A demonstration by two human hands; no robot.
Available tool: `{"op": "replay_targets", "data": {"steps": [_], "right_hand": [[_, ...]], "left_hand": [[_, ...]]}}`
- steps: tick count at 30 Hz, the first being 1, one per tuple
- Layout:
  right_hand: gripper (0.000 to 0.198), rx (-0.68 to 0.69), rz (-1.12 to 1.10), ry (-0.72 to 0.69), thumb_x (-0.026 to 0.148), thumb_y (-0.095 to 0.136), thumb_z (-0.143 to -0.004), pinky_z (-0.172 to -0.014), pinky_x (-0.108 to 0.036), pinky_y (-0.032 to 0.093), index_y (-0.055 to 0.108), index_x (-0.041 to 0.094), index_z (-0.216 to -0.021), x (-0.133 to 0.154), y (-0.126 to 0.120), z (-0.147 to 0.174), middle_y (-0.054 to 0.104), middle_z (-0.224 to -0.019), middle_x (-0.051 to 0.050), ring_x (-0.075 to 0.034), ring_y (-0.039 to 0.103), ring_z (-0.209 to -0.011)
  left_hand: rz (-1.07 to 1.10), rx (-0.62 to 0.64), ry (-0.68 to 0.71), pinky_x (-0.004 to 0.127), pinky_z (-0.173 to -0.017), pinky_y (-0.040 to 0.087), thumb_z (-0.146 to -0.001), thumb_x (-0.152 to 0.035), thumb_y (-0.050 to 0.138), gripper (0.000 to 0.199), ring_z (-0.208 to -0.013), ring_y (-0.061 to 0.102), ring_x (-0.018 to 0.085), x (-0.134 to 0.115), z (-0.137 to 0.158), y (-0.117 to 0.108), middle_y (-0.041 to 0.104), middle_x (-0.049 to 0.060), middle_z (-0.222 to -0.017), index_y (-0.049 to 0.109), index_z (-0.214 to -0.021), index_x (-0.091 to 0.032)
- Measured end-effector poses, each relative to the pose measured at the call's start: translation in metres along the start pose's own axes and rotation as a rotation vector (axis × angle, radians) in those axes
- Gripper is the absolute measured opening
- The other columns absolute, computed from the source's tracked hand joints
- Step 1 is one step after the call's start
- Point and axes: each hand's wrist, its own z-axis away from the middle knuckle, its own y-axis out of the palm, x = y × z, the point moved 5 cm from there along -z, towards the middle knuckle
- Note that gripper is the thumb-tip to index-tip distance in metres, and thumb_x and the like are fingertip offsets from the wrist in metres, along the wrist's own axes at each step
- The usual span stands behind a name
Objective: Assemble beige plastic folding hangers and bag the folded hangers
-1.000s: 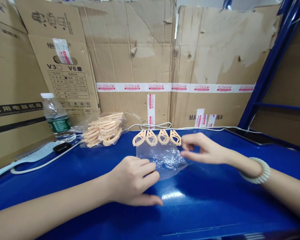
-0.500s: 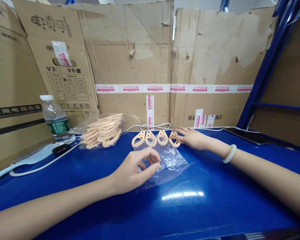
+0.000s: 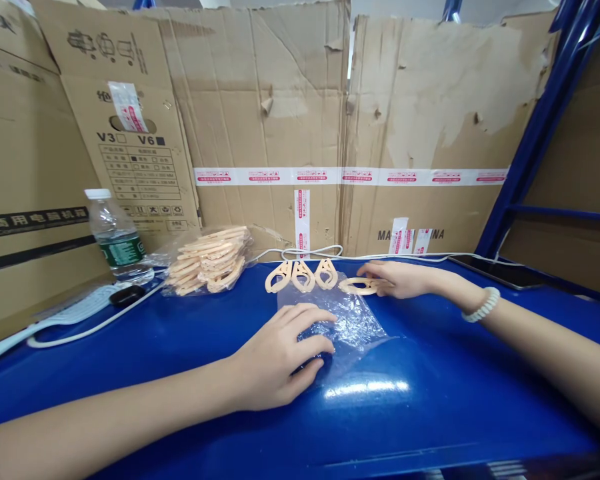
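Three beige folding hangers (image 3: 303,277), folded into teardrop loops, stand in a row at the back of the blue table. To their right, a fourth folding hanger (image 3: 356,287) lies turned sideways, its right end pinched in the fingers of my right hand (image 3: 397,279). Its gripped end is partly hidden by those fingers. My left hand (image 3: 287,353) is open, fingers apart and curved, over the near left part of a clear plastic bag (image 3: 353,323). The bag spreads flat in front of the row.
Left of the row sits a clear bag of stacked beige hangers (image 3: 210,260). Beyond it are a water bottle (image 3: 117,240), a black oval object (image 3: 127,295) and a white cable (image 3: 90,332). A dark phone-like slab (image 3: 495,271) lies back right. Cardboard sheets (image 3: 270,120) wall the back.
My right hand has taken hold of the rightmost hanger, which has swung from pointing backward to lying sideways. My left hand's fingers have spread apart, and it has moved slightly nearer.
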Motion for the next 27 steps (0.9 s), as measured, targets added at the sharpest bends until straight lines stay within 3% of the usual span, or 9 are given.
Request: {"op": "replay_targets", "data": {"steps": [5,8,10,13,16,19,23,27], "right_hand": [[0.049,0.081,0.022,0.043,0.016,0.059,-0.072,-0.070,-0.030,0.048,0.059,0.014,-0.121,-0.002,-0.007,0.017,0.066,-0.104,-0.011,-0.022,0.063,-0.084],[0.036,0.039,-0.037,0.008,0.019,0.056,-0.076,-0.068,-0.029,0.048,0.066,0.015,-0.111,0.001,-0.018,0.022,0.067,-0.100,-0.010,-0.020,0.063,-0.079],[0.027,-0.094,-0.057,-0.041,0.023,0.051,-0.084,-0.071,-0.031,0.048,0.069,0.014,-0.101,0.005,-0.032,0.024,0.068,-0.097,-0.010,-0.020,0.063,-0.082],[0.027,-0.383,-0.033,-0.057,0.029,0.046,-0.091,-0.069,-0.031,0.048,0.069,0.016,-0.094,0.012,-0.055,0.031,0.068,-0.087,-0.008,-0.018,0.063,-0.076],[0.021,-0.653,-0.066,-0.047,0.031,0.052,-0.090,-0.064,-0.029,0.050,0.068,0.017,-0.093,0.027,-0.072,0.044,0.067,-0.082,-0.006,-0.016,0.062,-0.071],[0.015,-0.854,-0.225,-0.124,0.028,0.062,-0.085,-0.067,-0.028,0.054,0.066,0.017,-0.095,0.052,-0.080,0.061,0.068,-0.086,-0.004,-0.015,0.064,-0.074],[0.016,-0.880,-0.319,-0.343,0.014,0.069,-0.079,-0.065,-0.026,0.052,0.065,0.018,-0.094,0.092,-0.082,0.082,0.067,-0.085,-0.002,-0.013,0.063,-0.075],[0.016,-0.726,-0.237,-0.532,0.009,0.068,-0.081,-0.066,-0.025,0.051,0.064,0.017,-0.094,0.127,-0.076,0.095,0.066,-0.082,-0.002,-0.012,0.061,-0.075]], "left_hand": [[-0.073,-0.052,0.049,0.045,-0.096,0.045,-0.086,-0.012,0.052,0.024,-0.118,0.050,0.027,-0.002,0.001,0.000,0.057,0.011,-0.129,0.066,-0.104,-0.019],[-0.109,-0.076,0.087,0.043,-0.094,0.046,-0.087,-0.012,0.052,0.025,-0.113,0.054,0.026,-0.005,0.000,-0.001,0.062,0.011,-0.125,0.065,-0.108,-0.015],[-0.130,-0.082,0.100,0.042,-0.093,0.047,-0.088,-0.012,0.051,0.026,-0.110,0.057,0.025,-0.007,0.001,-0.002,0.064,0.011,-0.122,0.063,-0.112,-0.012],[-0.163,-0.094,0.112,0.042,-0.091,0.048,-0.089,-0.011,0.051,0.029,-0.109,0.058,0.025,-0.009,0.001,-0.002,0.066,0.011,-0.121,0.060,-0.115,-0.011],[-0.175,-0.100,0.111,0.041,-0.090,0.048,-0.089,-0.010,0.050,0.031,-0.109,0.059,0.024,-0.009,0.002,-0.002,0.066,0.010,-0.121,0.058,-0.119,-0.011],[-0.163,-0.100,0.085,0.041,-0.092,0.047,-0.089,-0.011,0.050,0.032,-0.109,0.058,0.024,-0.007,0.001,-0.003,0.065,0.010,-0.121,0.057,-0.120,-0.012],[-0.134,-0.104,0.031,0.041,-0.092,0.046,-0.087,-0.011,0.051,0.034,-0.109,0.058,0.024,-0.005,0.000,-0.004,0.065,0.011,-0.120,0.056,-0.120,-0.011],[-0.122,-0.110,0.002,0.041,-0.091,0.046,-0.086,-0.012,0.052,0.035,-0.111,0.058,0.024,-0.004,0.000,-0.004,0.064,0.013,-0.120,0.054,-0.121,-0.010]]}}
